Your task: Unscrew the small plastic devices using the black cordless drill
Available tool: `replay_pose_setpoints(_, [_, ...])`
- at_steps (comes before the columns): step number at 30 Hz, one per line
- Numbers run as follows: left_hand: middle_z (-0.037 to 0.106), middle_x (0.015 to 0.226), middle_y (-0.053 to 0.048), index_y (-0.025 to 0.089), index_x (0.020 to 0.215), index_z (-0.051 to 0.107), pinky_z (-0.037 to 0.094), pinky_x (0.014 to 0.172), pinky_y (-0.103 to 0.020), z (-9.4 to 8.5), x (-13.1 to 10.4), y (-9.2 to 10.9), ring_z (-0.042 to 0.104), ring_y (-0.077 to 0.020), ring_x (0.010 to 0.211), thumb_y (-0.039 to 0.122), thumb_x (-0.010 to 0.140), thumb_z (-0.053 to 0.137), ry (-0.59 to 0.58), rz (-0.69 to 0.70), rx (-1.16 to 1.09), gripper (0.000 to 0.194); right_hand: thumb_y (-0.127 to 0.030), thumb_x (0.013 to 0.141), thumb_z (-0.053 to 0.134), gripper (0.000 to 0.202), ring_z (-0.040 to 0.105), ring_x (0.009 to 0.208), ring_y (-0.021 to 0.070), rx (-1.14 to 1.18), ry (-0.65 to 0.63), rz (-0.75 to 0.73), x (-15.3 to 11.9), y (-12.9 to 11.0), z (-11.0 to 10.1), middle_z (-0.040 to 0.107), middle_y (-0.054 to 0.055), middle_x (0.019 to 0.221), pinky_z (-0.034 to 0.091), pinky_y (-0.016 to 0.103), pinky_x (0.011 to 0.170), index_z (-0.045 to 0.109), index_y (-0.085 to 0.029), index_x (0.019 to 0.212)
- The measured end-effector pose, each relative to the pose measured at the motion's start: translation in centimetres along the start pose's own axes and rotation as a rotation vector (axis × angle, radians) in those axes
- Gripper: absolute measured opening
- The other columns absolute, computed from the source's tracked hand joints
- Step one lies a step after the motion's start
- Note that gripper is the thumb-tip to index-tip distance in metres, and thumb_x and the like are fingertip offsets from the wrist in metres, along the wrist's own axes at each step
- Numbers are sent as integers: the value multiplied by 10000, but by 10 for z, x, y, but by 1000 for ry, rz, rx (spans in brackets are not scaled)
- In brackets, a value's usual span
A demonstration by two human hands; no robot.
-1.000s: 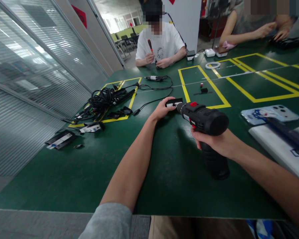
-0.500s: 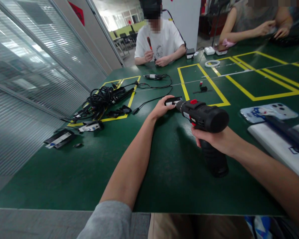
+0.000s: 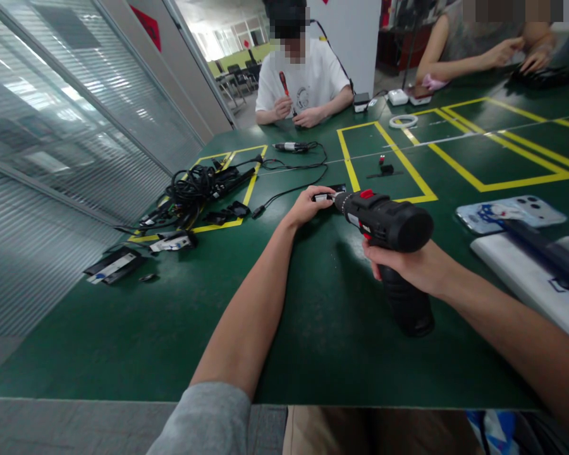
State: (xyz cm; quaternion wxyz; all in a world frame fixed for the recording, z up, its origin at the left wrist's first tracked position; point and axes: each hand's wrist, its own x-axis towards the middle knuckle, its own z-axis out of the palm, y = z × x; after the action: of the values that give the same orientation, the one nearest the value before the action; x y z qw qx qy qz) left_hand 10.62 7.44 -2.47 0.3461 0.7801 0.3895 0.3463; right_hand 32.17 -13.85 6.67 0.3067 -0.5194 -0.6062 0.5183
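Note:
A black cordless drill (image 3: 386, 218) with red switches is gripped by my right hand (image 3: 398, 259), its chuck aimed forward and left. My left hand (image 3: 309, 205) is closed around a small black part with a silver-white face (image 3: 321, 198), held down at the table. The drill's front end meets this part beside my left fingertips; the exact contact of the bit is too small to make out. To the left lie a black casing with a white label (image 3: 115, 265) and a smaller black-and-white casing (image 3: 173, 241).
Tangled black cables (image 3: 194, 189) lie at left inside yellow tape. A phone (image 3: 511, 213) and a white case (image 3: 526, 272) lie at right. Across the green table (image 3: 218, 341), a person in a white shirt (image 3: 303, 82) holds a red-handled screwdriver (image 3: 284, 84); another person sits far right.
The fingers of my left hand have shifted slightly on the small part. The drill has moved very slightly to the left, still held against it.

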Motion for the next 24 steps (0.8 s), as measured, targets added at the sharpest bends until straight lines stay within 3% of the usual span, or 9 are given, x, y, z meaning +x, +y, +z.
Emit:
replay_pose_setpoints(4, [689,1148,-66,190,1061,734,411,1053,-393,0,0,-1,572,-239,1130,324,727,699,7,9,8,361,-245,792,640,95,624,578,193,-3,20,23,1,0,2,657,11,594,479,373,648,603,-208,713])
replay_pose_setpoints(10, [694,1139,-58,198,1054,737,407,1052,-379,-1,0,1,571,-234,1135,312,734,692,3,20,21,343,-259,793,653,65,635,589,190,42,-5,17,-1,0,1,657,-1,614,485,357,633,608,-213,785])
replay_pose_setpoints(24, [671,1133,-67,191,1064,735,434,997,-358,0,-1,2,583,-224,1083,342,725,704,11,-3,21,373,-245,795,640,69,625,590,189,3,4,26,-1,-2,1,654,1,598,489,363,648,598,-211,751])
